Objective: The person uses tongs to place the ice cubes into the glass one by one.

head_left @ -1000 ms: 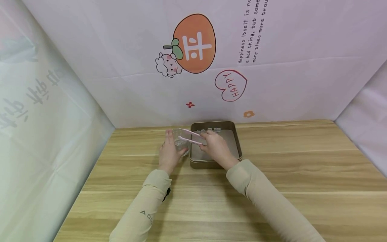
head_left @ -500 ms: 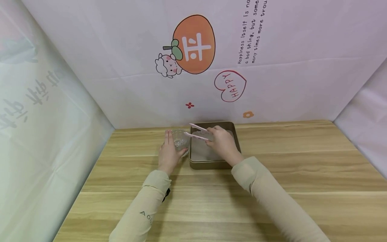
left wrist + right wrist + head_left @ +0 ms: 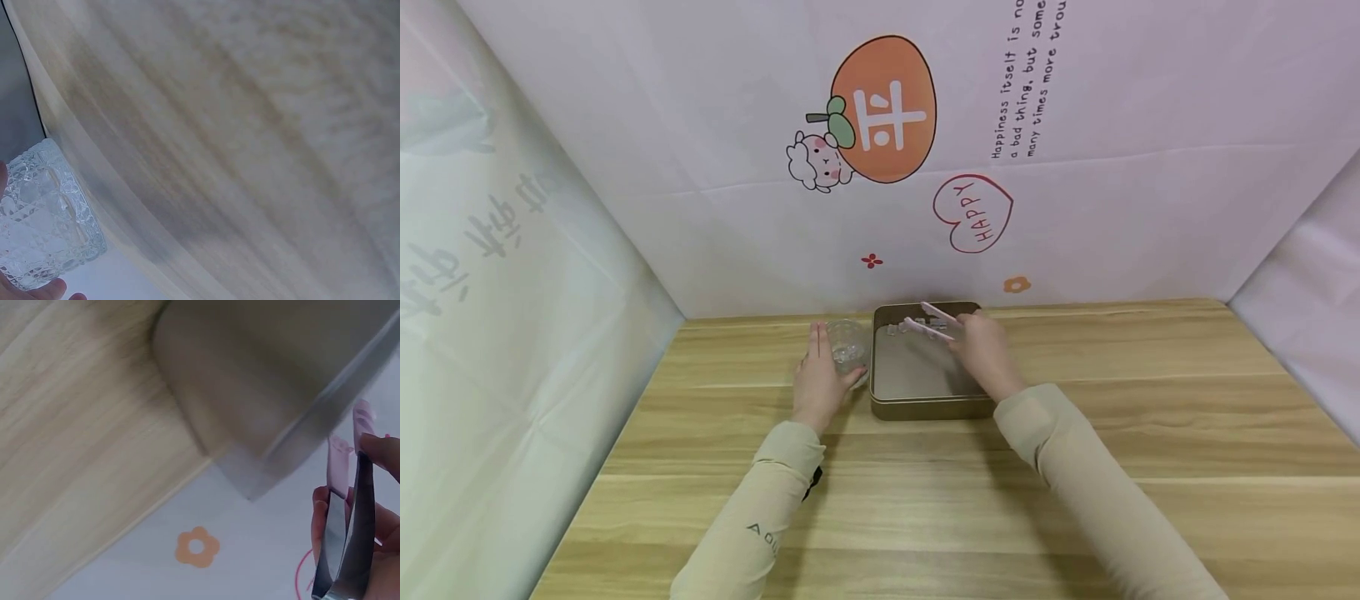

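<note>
On the left, my left hand (image 3: 818, 379) holds a clear glass (image 3: 850, 335) between thumb and fingers. Small clear pieces lie in the glass, and its cut pattern shows in the left wrist view (image 3: 47, 219). My right hand (image 3: 987, 354) grips a pair of tongs with pink arms (image 3: 928, 330), over the back of a square metal tin (image 3: 932, 408). Several clear cubes (image 3: 892, 330) lie along the tin's back wall. In the right wrist view the tongs' metal handle (image 3: 357, 550) sits in the fingers, its tips apart with nothing visible between them.
The tin stands close to the right of the glass, near the wooden table's (image 3: 880, 517) back edge. A white printed sheet (image 3: 737, 250) rises right behind both. More white sheeting (image 3: 505, 375) hangs at the left side.
My right hand has carried the tongs rightward from over the glass to the tin's back part. The left hand and the glass have stayed in place.
</note>
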Action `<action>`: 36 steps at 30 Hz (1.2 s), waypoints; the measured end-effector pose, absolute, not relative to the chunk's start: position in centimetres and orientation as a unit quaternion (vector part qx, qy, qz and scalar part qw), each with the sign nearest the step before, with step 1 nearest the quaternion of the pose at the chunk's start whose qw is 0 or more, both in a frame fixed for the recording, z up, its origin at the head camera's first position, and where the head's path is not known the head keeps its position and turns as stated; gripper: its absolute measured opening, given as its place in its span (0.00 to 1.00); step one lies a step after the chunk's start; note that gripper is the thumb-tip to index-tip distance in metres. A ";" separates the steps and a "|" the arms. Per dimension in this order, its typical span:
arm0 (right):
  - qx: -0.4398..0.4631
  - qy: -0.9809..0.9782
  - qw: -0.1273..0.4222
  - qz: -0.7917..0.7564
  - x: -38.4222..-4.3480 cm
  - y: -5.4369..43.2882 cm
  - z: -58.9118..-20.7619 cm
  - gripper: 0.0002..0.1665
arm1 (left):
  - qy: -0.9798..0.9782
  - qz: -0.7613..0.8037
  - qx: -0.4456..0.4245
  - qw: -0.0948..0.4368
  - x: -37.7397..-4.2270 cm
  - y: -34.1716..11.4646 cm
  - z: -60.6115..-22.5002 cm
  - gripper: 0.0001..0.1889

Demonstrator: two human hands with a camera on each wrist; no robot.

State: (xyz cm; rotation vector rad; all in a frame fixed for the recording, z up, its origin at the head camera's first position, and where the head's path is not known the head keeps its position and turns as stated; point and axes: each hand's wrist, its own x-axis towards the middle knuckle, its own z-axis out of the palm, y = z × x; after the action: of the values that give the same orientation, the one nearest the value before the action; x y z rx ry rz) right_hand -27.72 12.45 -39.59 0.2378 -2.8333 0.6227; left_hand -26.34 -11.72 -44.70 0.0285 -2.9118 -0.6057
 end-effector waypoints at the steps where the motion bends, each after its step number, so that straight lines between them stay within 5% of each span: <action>1: 0.077 -0.968 0.110 0.210 -27.7 12.6 -39.7 0.21 | -0.976 -0.203 0.009 0.083 -26.3 -11.7 -44.7 0.55; 13: 0.068 -0.986 0.046 0.148 -27.7 13.2 -40.5 0.15 | -0.974 -0.214 0.011 0.079 -26.1 -11.6 -44.4 0.55; 36: 0.026 -0.990 0.031 0.137 -27.8 12.8 -41.0 0.11 | -0.974 -0.210 0.009 0.088 -26.3 -11.7 -44.7 0.55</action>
State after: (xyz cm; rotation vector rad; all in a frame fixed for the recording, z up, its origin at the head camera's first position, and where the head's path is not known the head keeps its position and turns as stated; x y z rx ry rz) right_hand -27.78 12.80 -40.98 0.0811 -3.0504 0.4212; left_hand -26.28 -11.74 -44.72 0.0274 -2.8994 -0.6244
